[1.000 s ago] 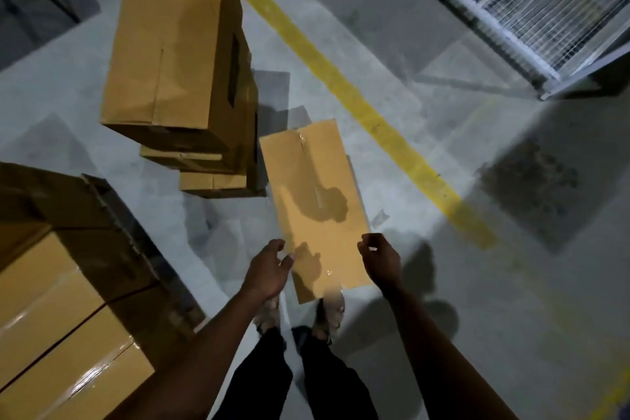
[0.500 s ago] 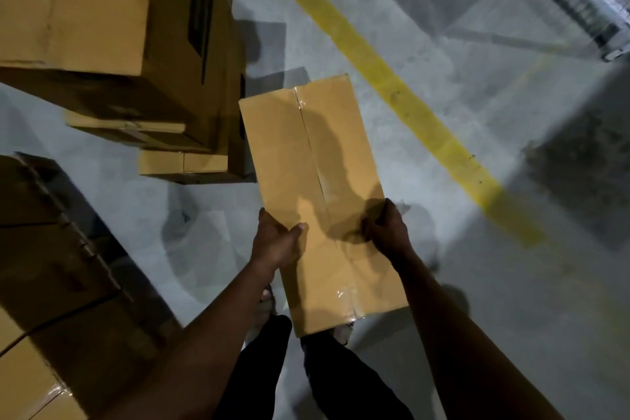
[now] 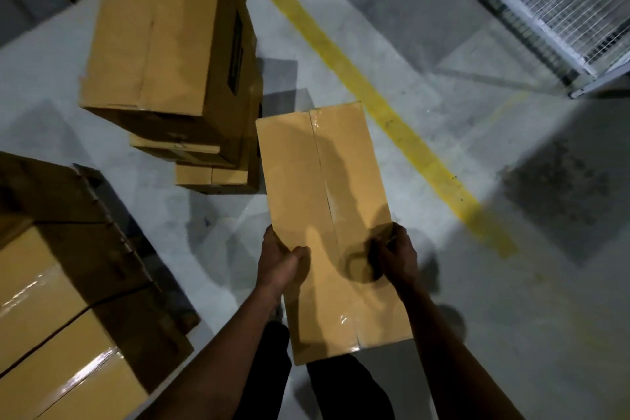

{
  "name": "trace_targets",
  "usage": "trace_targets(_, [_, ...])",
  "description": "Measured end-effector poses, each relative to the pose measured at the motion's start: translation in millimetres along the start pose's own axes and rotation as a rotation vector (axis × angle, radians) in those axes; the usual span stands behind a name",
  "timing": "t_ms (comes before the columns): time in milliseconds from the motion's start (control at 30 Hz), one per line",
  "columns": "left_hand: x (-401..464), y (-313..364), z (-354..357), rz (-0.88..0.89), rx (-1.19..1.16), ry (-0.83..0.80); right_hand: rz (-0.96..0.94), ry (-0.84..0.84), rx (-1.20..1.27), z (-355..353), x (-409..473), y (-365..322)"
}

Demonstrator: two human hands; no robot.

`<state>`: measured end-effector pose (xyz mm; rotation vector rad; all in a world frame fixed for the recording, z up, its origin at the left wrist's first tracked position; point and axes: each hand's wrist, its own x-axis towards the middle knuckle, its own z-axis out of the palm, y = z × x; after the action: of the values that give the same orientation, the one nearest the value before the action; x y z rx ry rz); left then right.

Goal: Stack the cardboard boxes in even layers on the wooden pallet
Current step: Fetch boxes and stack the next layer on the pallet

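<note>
Beside the stack of boxes, the left hand and right hand gripped opposite long edges of a taped cardboard box.

held box: matt tan cardboard, glossy clear tape along centre seam | stacked boxes: plain matt cardboard, dark printed label on side | packed boxes at lower left: cardboard with shiny tape strips | floor: smooth grey concrete, scuffed yellow painted line | cage: white-coated metal wire mesh
</note>
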<state>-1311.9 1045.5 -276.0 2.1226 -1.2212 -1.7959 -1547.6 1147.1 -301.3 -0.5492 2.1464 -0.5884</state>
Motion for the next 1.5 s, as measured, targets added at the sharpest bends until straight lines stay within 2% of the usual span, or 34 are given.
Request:
trace_targets(300, [-147.2, 74.3, -57.6, 0.113, -0.017, 0.042, -0.115, 0.042, -0.014, -82.9, -98.5, -77.4])
trace_targets(433, [-199.9, 97.2, -87.9, 0.2, -0.041, 0.078, -0.231, 0.079, -0.016, -110.6, -136.7, -115.2])
trace_targets(800, [-295.2, 126.1, -169.7, 0.407, -0.127, 0.252, -0.453, 0.062, 0.093, -134.7, -221.4, -193.7])
trace_targets(1167, [-307.8, 106.6, -270.5, 0.486, -0.27, 0.432, -0.61, -0.009, 0.081, -70.4, -264.1, -294.2])
trace_targets(1500, [-268.6, 34.8, -408.7, 0.374, -0.387, 0.605, -0.749, -0.151, -0.053, 57.6, -308.6, -388.8])
